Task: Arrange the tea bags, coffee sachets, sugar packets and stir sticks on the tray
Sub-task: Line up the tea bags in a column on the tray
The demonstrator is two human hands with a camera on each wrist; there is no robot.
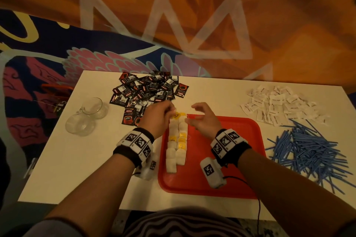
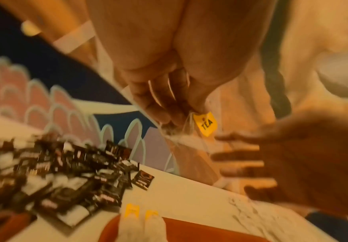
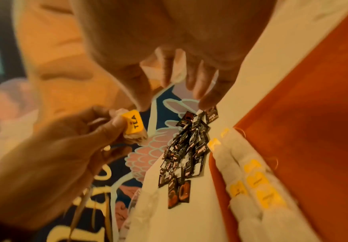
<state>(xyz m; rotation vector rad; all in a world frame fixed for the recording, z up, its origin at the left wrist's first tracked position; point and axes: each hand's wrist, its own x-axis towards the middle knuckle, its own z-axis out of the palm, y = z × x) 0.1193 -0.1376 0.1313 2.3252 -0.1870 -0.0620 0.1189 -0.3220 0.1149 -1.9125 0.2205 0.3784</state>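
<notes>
A red tray (image 1: 221,161) lies on the white table in front of me. Two rows of white tea bags (image 1: 176,146) with yellow tags run along its left side. My left hand (image 1: 162,114) hovers over the far end of those rows and pinches a tea bag by its yellow "TEA" tag (image 2: 205,123). My right hand (image 1: 201,119) is just to the right of it, fingers spread and loosely curled, holding nothing I can see. The right wrist view shows the tag (image 3: 134,125) at my left hand's fingertips (image 3: 115,121), with the right hand (image 3: 179,85) above it.
A heap of dark coffee sachets (image 1: 148,90) lies behind the tray to the left. White sugar packets (image 1: 279,104) are at the back right, and a pile of blue stir sticks (image 1: 312,152) lies right of the tray. Two glass mugs (image 1: 86,115) stand at the left.
</notes>
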